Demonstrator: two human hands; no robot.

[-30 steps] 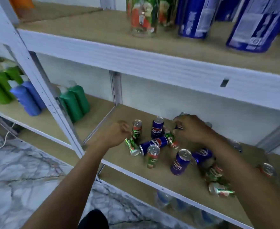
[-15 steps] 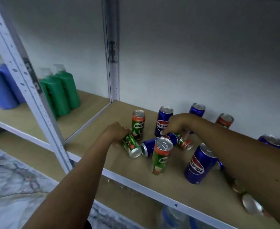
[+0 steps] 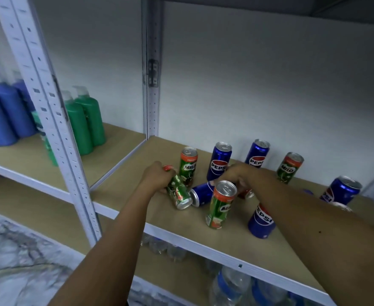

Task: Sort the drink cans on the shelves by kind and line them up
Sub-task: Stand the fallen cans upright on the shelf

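Green Milo cans and blue Pepsi cans are scattered on the brown shelf board. My left hand grips a fallen Milo can by its upper end. My right hand curls over another fallen can, mostly hidden beneath it. A Pepsi can lies on its side between them. Upright stand a Milo can and a Pepsi can behind, a Milo can and a Pepsi can in front.
More upright cans stand by the back wall: a Pepsi can, a Milo can, a Pepsi can. Green bottles and blue bottles fill the left shelf. A white post rises at left. Water bottles lie below.
The view has moved closer and lower under the upper shelf. My left hand has taken hold of the fallen Milo can. My right hand stays over the fallen can.
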